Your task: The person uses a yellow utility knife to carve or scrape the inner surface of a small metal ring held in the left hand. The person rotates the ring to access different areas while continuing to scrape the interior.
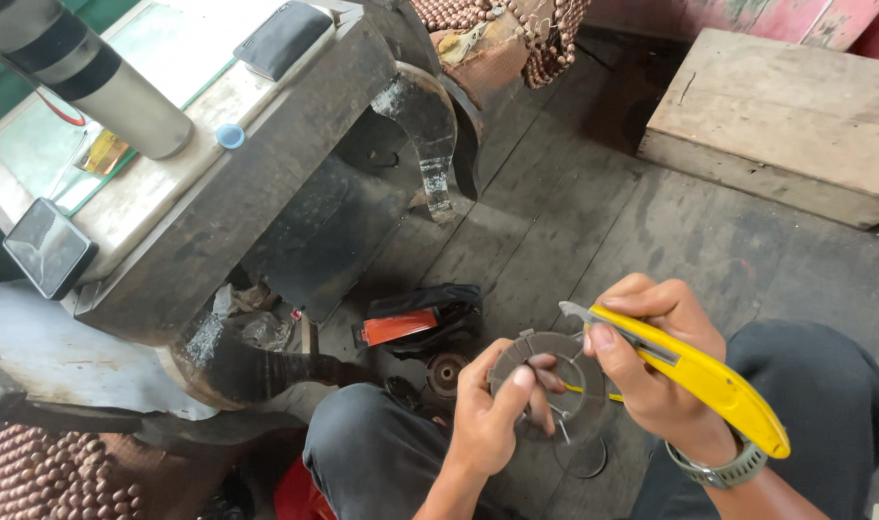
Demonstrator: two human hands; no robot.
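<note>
Your left hand (487, 424) is clamped on a grey, ring-shaped disc (547, 383) with notches around its edge, thumb pressed on the near face and fingers curled through the central hole from behind, so the disc stands tilted just above and to the right of your palm. Your right hand (656, 356) is closed around a yellow utility knife (695, 376), thumb lying along its upper side; the short metal blade (574, 312) sticks out to the left and meets the top rim of the disc, right beside your right thumb tip. The two hands are close together, nearly touching across the disc, held over your lap between your dark-trousered knees (825, 395). A grey wristwatch (723, 472) sits on your right wrist. On the dark plank floor (593, 212) just left of the disc lies a tool with an orange body and black cable (415, 323), and a small round metal part (447, 371) rests near it. Further left stands a low, worn wooden table (256, 164) carrying a steel flask (92, 82), a blue cap (230, 136) and two dark flat cases. A pale wooden box (776, 116) sits well apart at the upper right.
</note>
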